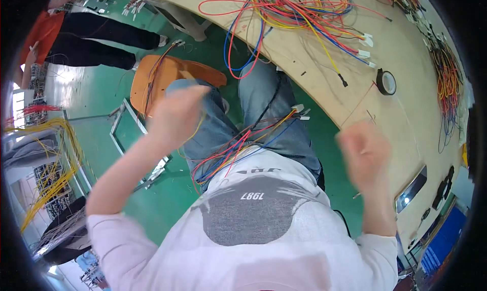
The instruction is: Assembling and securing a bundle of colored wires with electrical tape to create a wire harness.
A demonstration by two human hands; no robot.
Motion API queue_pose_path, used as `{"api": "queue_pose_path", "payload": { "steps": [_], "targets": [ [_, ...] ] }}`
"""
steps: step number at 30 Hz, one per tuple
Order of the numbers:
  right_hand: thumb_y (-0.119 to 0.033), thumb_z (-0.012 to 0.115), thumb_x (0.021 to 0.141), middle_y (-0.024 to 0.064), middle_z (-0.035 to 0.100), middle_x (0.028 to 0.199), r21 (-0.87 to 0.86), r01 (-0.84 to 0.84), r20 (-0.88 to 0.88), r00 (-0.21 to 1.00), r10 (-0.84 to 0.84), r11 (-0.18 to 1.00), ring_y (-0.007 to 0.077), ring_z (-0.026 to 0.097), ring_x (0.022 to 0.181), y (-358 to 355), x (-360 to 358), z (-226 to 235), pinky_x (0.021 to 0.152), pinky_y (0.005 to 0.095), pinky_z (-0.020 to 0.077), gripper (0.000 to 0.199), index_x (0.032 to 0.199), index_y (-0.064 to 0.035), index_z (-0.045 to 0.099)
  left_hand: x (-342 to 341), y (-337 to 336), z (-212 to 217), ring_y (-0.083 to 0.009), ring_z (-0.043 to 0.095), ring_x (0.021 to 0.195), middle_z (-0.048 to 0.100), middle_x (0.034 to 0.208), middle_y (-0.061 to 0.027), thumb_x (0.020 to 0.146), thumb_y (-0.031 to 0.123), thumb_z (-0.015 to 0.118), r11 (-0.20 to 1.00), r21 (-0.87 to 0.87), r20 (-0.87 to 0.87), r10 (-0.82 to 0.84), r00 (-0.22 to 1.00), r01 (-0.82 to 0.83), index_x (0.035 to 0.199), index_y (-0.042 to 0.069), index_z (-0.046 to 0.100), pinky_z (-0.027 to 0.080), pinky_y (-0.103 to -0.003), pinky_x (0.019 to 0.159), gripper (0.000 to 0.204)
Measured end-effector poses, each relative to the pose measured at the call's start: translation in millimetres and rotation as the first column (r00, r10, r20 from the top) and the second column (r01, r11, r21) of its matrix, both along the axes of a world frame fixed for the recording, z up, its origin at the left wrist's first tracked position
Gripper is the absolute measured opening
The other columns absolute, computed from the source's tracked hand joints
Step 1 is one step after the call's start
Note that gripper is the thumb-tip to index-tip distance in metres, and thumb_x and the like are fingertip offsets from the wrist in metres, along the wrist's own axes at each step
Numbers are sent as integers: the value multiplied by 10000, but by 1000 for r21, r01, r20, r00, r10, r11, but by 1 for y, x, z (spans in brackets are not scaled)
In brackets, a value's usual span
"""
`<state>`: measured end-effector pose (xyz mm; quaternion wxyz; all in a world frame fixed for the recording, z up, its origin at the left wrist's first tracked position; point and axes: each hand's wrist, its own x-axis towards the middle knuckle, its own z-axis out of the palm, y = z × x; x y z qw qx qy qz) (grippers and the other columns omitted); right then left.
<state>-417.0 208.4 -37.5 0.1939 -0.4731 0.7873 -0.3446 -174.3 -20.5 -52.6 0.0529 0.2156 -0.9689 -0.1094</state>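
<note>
i see my left hand (pixel 177 113) and right hand (pixel 364 151) raised and blurred, grip i cannot tell – the loose bundle of thin coloured wires (pixel 238 146) lies across my lap, maybe so its white connector ends (pixel 300 111) stay close to the long curved wooden workbench (pixel 406 103).

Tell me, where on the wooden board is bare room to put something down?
The board is bare between the black tape roll and the wire bundle at its right edge. The top, under the tangled coloured wires, is crowded.

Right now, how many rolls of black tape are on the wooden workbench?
1. The black tape roll lies on the wooden workbench, right of the coloured wire bundle. Others may hide under the wires.
</note>
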Motion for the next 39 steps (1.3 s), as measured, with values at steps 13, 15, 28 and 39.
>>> {"api": "queue_pose_path", "payload": {
  "steps": [13,15,28,39],
  "targets": [
    [-334,616,726,-14,432,497,391,148,831,368,-417,909,66,369,383,-99,24,-150,341,212,256,289,632,-87,499,-124,52,-117,-362,529,827,535,933,-189,734,97,531,956,221,14,197,980,-195,984,-29,493,435,-396,712,283],
    [-300,616,730,-19,432,501,386,85,856,340,-391,919,59,362,388,-108,22,-156,348,204,254,252,642,-92,504,-114,47,-117,-332,553,779,551,849,-196,711,47,501,891,374,-156,332,930,-256,976,-15,472,452,-392,647,274],
    [12,600,708,114,435,1102,-177,91,981,92,169,980,131,516,813,-128,72,-99,636,243,457,696,1281,-48,210,-35,56,-36,-189,480,811,501,918,-116,811,-7,422,391,920,-155,421,894,-25,1182,53,270,378,-273,702,405],
    [-102,529,806,67,506,933,-377,-763,506,304,807,524,114,490,813,-217,209,6,705,248,408,401,1164,1,378,89,57,37,-72,444,562,469,713,2,813,100,503,358,931,-329,904,274,-64,960,48,463,352,-214,472,161]
  ]
}}
